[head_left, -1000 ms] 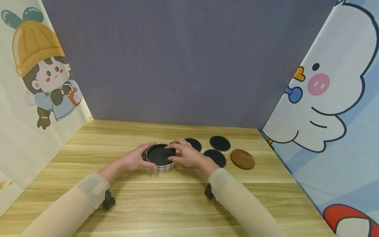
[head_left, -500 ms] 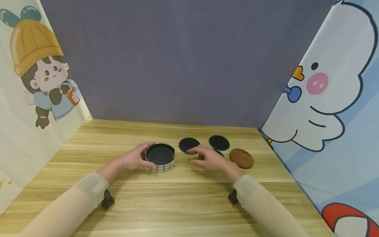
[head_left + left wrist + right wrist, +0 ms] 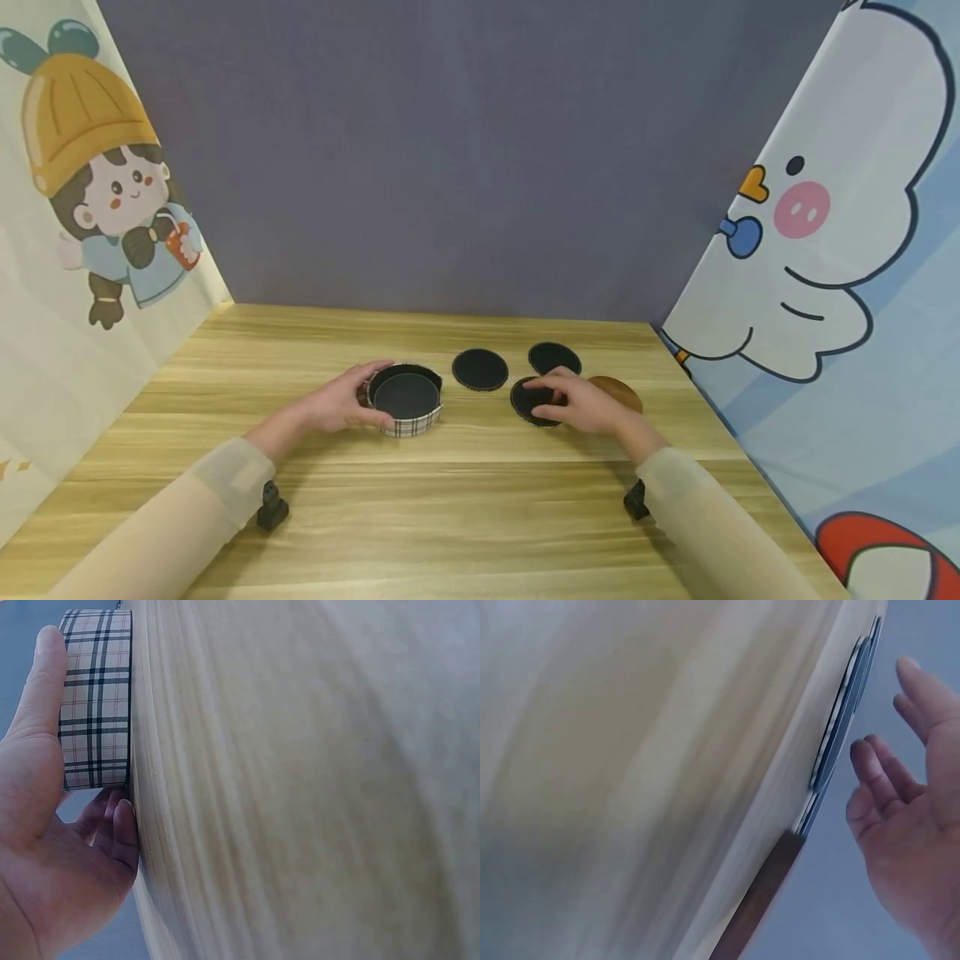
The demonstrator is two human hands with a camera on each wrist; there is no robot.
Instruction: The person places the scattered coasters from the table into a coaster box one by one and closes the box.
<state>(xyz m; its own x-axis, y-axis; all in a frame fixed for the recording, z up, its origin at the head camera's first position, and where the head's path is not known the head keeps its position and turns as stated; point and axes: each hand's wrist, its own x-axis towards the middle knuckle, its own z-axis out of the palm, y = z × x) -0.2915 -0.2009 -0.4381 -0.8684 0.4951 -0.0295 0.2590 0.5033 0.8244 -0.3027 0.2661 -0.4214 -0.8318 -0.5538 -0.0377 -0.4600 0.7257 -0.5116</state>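
Note:
A round coaster holder [image 3: 407, 398] with a plaid outer wall stands on the table, and a black coaster [image 3: 405, 395] lies inside it. My left hand [image 3: 347, 400] grips its left side, thumb along the plaid wall [image 3: 96, 701] in the left wrist view; its far fingers are partly hidden. Over another black coaster [image 3: 528, 402] hovers my right hand [image 3: 581, 402], fingers loosely bent. The right wrist view shows a gap between that hand [image 3: 915, 802] and the coasters [image 3: 844, 712], with nothing held.
Two more black coasters lie behind, the left one [image 3: 480, 369] and the right one [image 3: 555, 357]. A brown wooden disc [image 3: 621, 390] is partly hidden by the right hand. A grey panel [image 3: 450, 167] closes off the back of the table [image 3: 420, 517].
My right hand has left the coaster holder and moved right, over the near coaster. My left hand has stayed on the holder.

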